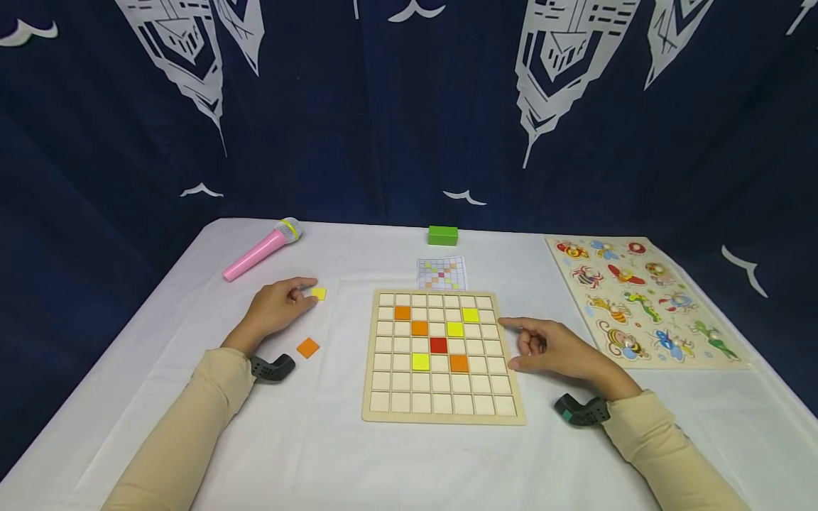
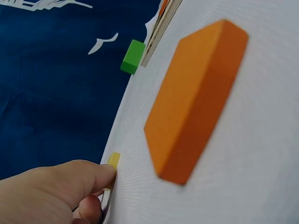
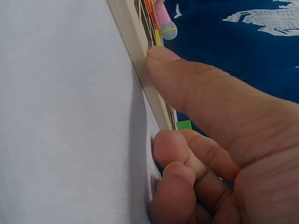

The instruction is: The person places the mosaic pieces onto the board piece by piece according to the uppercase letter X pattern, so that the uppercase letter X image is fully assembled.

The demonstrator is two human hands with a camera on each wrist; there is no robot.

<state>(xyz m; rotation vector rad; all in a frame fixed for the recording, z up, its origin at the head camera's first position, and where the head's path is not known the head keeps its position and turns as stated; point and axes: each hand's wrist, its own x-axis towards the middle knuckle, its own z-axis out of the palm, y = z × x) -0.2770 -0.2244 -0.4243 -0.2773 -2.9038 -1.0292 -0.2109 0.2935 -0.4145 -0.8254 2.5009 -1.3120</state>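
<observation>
My left hand [image 1: 277, 306] is at a small yellow tile [image 1: 320, 293] left of the board, thumb and index finger at its edges. In the left wrist view the thumb partly hides the yellow tile [image 2: 114, 160]. Nearer me lies a loose orange tile [image 1: 308, 348], large in the left wrist view. A wooden grid board [image 1: 444, 419] lies mid-table, bearing several orange and yellow tiles and one red tile [image 1: 438, 345]. At its right edge rests my right hand [image 1: 552, 346], index finger extended and thumb touching the edge, other fingers bent.
Behind the board lie a printed pattern card [image 1: 442, 273] and a green block [image 1: 443, 235]. A pink toy microphone [image 1: 258, 252] lies at the back left. On the right is an insect picture board [image 1: 645, 305]. A dark blue curtain [image 1: 383, 106] hangs behind the table.
</observation>
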